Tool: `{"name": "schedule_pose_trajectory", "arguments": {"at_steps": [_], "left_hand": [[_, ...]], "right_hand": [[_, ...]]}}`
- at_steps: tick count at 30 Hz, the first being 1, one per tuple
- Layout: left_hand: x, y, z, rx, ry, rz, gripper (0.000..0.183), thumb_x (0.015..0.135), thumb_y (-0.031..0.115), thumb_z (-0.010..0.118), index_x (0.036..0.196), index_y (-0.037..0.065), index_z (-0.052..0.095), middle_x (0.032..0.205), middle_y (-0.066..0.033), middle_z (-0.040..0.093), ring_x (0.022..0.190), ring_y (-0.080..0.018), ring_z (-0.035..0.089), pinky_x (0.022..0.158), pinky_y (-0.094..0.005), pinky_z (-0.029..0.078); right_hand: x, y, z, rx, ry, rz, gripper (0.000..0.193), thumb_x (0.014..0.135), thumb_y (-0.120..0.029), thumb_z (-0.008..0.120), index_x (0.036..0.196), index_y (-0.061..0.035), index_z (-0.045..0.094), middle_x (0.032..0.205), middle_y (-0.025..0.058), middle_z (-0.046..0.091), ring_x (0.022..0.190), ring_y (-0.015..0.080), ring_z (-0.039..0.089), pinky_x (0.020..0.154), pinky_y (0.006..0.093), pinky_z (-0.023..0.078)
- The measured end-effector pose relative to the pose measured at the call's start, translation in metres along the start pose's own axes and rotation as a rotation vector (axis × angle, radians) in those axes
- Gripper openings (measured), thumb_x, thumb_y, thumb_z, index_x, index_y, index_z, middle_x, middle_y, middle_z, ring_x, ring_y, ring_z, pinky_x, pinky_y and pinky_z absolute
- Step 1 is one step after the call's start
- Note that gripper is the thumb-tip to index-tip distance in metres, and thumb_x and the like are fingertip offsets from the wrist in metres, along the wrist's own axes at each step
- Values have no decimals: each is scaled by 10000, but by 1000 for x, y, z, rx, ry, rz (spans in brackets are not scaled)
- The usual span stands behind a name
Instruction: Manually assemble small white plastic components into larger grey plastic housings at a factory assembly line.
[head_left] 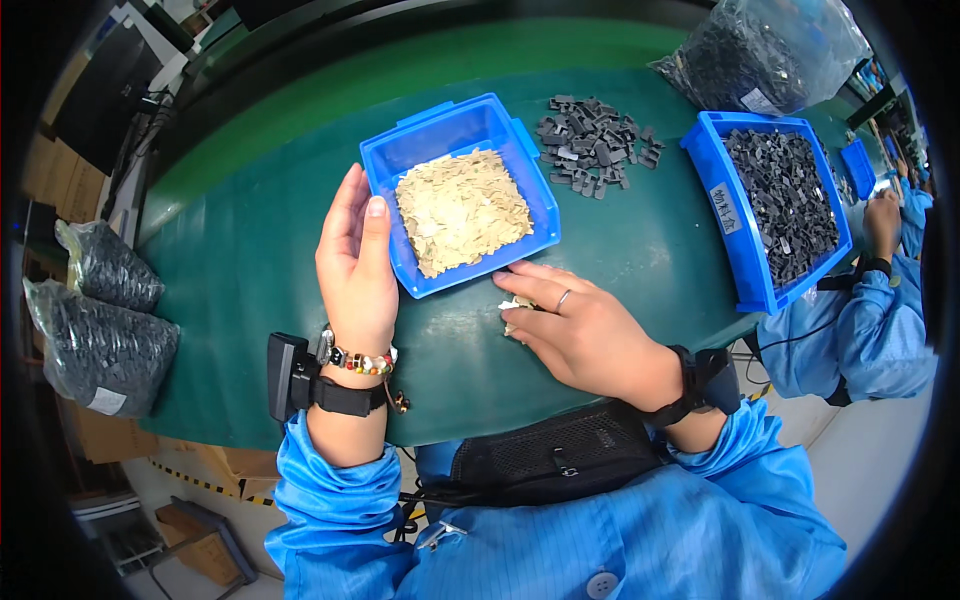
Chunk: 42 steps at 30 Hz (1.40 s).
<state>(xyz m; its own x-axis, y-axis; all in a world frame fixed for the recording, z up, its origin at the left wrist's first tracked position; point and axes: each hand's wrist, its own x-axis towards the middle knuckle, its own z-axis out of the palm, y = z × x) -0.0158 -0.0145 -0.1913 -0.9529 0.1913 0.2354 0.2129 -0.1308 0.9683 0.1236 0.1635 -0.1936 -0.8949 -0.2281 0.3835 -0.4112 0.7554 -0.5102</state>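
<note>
Blue jacket (520, 550): nearest the camera, along the lower edge;
Left hand (358, 250): unclosed, resting along the left side of the blue bin (415, 152);
Right hand (595, 325): palm down on the green table (450, 390), fingers over a few loose pieces (510, 318); whether it pinches any, I cannot tell;
Pale chips (465, 210): heaped inside the bin, mid-table; probably light, thin, prone to sliding, perhaps brittle; best taken by their edges;
Bin handling: looks stiff; opposite rims should give the steadiest hold;
Hard to see: right palm's underside, the heap's depth; a co-worker (860, 330) is cut off at right.
</note>
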Motion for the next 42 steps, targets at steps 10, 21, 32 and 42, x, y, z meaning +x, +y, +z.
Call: {"name": "schedule_pose_trajectory", "arguments": {"at_steps": [10,21,32,42], "left_hand": [[-1,3,-1,-54,-91,39,508,981,122,537,1423,-59,363,1388,-182,489,1270,-227,483,1062,-354,391],[-14,-2,-4,213,-210,110,749,811,-25,616,1482,6,285,1451,-154,394,1320,-228,416,1090,-376,361],[-17,1,4,409,-229,172,767,797,-9,663,1466,24,288,1518,-232,261,1388,-338,336,1118,-420,319],[-16,24,3,646,-80,476,537,800,18,623,1323,6,502,1444,-183,391,1299,-292,440,1092,-423,323]], "right_hand": [[1,-2,-14,411,337,24,164,780,76,635,932,32,679,918,146,671,930,313,654,820,373,515],[-25,1,-66,64,15,256,345,712,-123,780,1025,-20,678,990,104,599,880,296,557,770,369,477],[-16,7,-51,108,-11,341,172,726,-124,777,883,-74,728,891,62,590,855,264,540,778,366,453],[-6,11,-66,782,5,541,51,850,-29,695,889,0,711,862,60,696,782,135,636,723,277,502]]}}
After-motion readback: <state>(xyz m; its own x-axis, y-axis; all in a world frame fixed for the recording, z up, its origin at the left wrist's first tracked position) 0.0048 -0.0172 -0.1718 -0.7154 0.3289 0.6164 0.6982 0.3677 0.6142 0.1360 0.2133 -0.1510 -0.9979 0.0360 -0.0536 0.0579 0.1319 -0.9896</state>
